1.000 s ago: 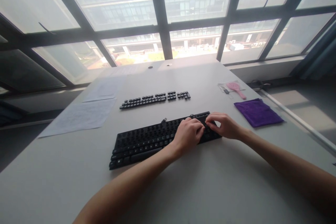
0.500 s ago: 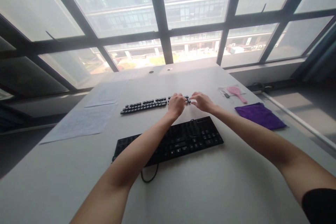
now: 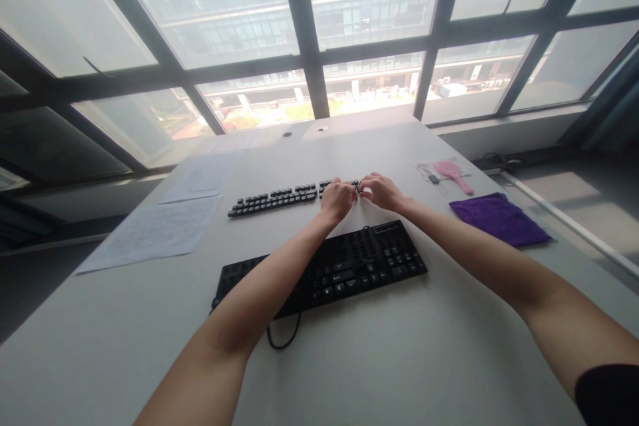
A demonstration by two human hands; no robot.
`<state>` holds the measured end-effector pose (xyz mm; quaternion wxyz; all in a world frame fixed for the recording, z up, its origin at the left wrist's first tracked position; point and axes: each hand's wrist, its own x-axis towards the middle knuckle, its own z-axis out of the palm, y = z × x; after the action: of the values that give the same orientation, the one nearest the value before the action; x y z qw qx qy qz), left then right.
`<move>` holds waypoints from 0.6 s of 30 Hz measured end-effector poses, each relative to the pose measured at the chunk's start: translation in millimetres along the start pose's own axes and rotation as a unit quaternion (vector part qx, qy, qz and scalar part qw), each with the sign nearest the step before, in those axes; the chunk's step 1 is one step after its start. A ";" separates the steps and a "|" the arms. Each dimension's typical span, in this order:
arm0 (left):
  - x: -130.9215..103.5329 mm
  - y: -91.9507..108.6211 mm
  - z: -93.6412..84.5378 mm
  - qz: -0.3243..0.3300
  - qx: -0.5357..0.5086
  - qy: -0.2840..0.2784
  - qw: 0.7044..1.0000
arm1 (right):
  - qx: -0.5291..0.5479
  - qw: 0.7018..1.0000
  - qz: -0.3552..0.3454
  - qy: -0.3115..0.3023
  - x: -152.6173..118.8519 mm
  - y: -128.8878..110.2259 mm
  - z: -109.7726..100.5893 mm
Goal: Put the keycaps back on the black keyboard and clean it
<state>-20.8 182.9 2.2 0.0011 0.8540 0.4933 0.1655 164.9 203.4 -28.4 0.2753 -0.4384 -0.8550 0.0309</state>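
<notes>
My left hand (image 3: 338,198) is closed at the right end of several rows of loose black keycaps (image 3: 272,201) laid out on the desk. Just to its right, my right hand (image 3: 380,191) is closed too, thumb and fingers pinched together. Small dark keycaps (image 3: 356,188) show between the two sets of fingertips; their exact number is hard to make out. Nearer to me, under my left forearm, lies a black keyboard (image 3: 394,253). Part of its key field looks bare, while keys remain along its front and right. My forearm hides its middle.
White paper sheets (image 3: 150,236) lie at the left of the white desk (image 3: 339,359). On the right are a purple cloth (image 3: 499,219), a pink brush-shaped object (image 3: 453,175) and a small dark item (image 3: 430,176) on clear plastic. A cable (image 3: 283,346) loops out before the keyboard.
My right hand has shifted slightly left, closer to my left hand, and the keycap between them is more covered. The view has tilted a little.
</notes>
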 end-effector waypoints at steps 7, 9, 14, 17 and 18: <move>-11.6 12.9 -11.9 -0.049 -0.048 0.010 0.998 | 0.074 0.997 0.009 0.017 -0.4 4.0 -1.6; -23.1 24.8 -21.2 -0.069 -0.113 0.012 0.991 | 0.117 0.993 0.022 0.029 -6.4 7.4 -5.5; -60.1 68.5 -41.0 -0.067 -0.284 -0.071 0.954 | 0.211 0.969 0.094 0.085 -42.1 6.9 -26.6; -74.5 92.4 -40.6 -0.048 -0.323 -0.124 0.937 | 0.273 0.948 0.139 0.089 -73.0 -4.7 -44.1; -77.3 98.3 -38.5 -0.042 -0.321 -0.134 0.937 | 0.288 0.942 0.150 0.084 -83.6 -9.5 -49.8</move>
<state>15.7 61.0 33.1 0.3480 0.8008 0.4451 0.1987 221.6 124.1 -20.5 0.4526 -0.4648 -0.7078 0.2797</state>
